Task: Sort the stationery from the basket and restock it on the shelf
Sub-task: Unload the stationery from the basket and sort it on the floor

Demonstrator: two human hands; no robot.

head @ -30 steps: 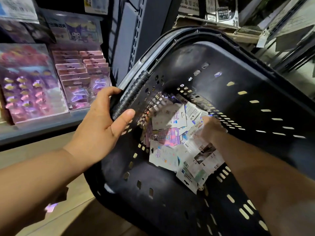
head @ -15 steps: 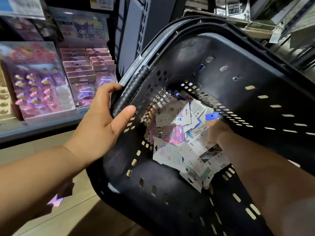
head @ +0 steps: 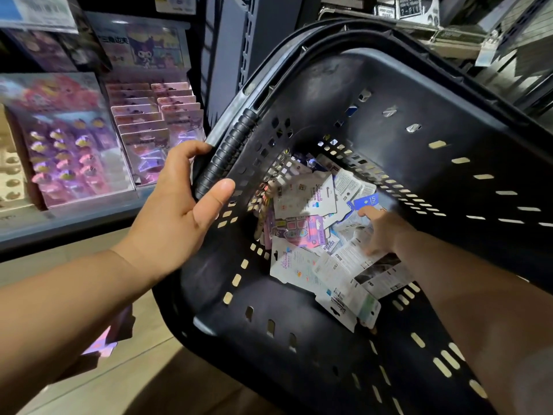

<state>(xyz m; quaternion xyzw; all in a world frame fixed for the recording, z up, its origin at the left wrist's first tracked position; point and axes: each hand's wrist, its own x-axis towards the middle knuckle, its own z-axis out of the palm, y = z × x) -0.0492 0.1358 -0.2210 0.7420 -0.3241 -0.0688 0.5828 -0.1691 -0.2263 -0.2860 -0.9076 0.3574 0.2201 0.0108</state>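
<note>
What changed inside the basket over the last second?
The right hand, curled in the packets earlier, has spread its fingers across them, uncovering a blue tag; it grips nothing clearly. The left hand still holds the tilted basket by its rim, and the pile lies as before.

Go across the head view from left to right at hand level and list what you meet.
Pink sticker packs → left hand → purple card pack → right hand → right-side wall of the basket.
</note>
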